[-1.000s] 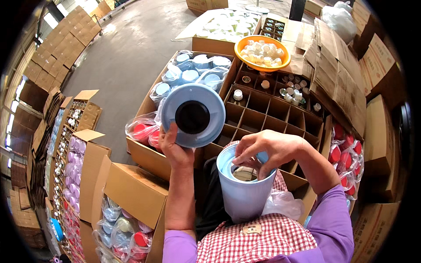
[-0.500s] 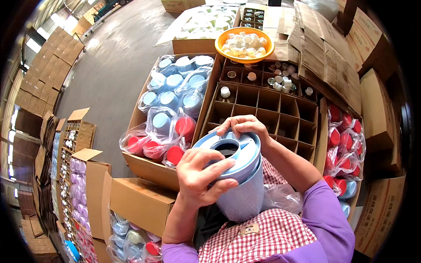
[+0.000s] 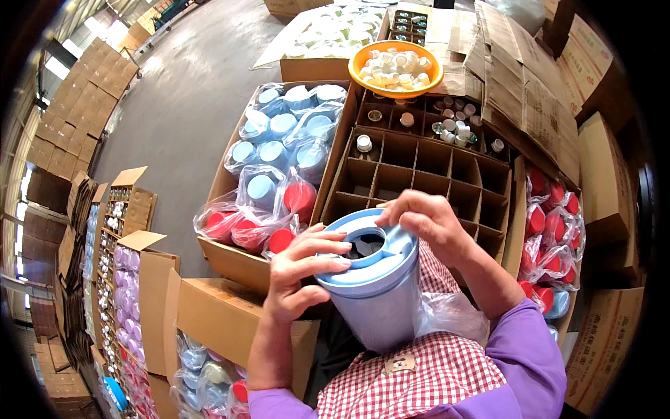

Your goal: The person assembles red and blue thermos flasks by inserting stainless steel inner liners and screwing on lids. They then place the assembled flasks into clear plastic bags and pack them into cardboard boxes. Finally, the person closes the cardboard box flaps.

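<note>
A light blue plastic flask body (image 3: 380, 314) stands on my lap, leaning slightly, its top toward the boxes ahead. A raised ring (image 3: 363, 262) surrounds a round, dark opening in its top. My left hand (image 3: 300, 269) grips the left side of the top, fingers laid over the edge toward the ring and thumb low against the side. My right hand (image 3: 422, 220) is closed at the far right of the rim, fingers bent and their tips at the edge. Clear plastic film (image 3: 453, 314) lies beside the body, against my checked apron (image 3: 426, 370).
Ahead stands a divided carton (image 3: 419, 157) with a few white-capped bottles. An orange bowl (image 3: 359, 63) of small white pieces sits behind it. Bagged blue and red containers fill a carton (image 3: 234, 262) at left; red ones fill another (image 3: 516, 230) at right. Flattened cardboard (image 3: 530, 91) is stacked at far right.
My left hand has slid back to the left along the top, its fingers straighter. My right hand has shifted right, uncovering more of the top. The flask body now stands more upright.
</note>
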Tool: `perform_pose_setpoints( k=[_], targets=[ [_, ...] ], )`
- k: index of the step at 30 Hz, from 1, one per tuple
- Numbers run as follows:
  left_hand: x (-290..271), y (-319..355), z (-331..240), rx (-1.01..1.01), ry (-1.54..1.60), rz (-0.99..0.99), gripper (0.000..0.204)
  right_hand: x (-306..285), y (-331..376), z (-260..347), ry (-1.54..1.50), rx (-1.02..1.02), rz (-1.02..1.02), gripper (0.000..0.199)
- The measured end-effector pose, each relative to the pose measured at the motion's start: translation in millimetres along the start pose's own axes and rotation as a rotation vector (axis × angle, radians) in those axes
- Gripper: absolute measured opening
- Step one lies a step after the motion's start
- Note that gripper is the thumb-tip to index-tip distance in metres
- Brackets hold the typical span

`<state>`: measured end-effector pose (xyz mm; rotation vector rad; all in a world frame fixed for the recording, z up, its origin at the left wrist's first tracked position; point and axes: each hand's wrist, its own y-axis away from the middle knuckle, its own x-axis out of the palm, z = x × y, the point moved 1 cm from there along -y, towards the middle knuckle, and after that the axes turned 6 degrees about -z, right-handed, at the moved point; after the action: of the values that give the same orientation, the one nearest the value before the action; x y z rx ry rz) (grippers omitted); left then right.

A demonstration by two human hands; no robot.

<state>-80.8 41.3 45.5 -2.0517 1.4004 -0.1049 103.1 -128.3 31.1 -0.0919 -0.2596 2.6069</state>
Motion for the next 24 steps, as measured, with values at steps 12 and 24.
perform_pose_setpoints(
  k=[12,24],
  targets=[
    [5,-11,-18,-0.013,-0.157,0.01,0.041,-1,-10,-14,-0.173,-0.179,0.147,0.07],
    [15,-2,14,-0.034,0.274,-0.04,0.05,-5,-27,-7,-0.453,0.079,-0.033,0.061]
  ],
)
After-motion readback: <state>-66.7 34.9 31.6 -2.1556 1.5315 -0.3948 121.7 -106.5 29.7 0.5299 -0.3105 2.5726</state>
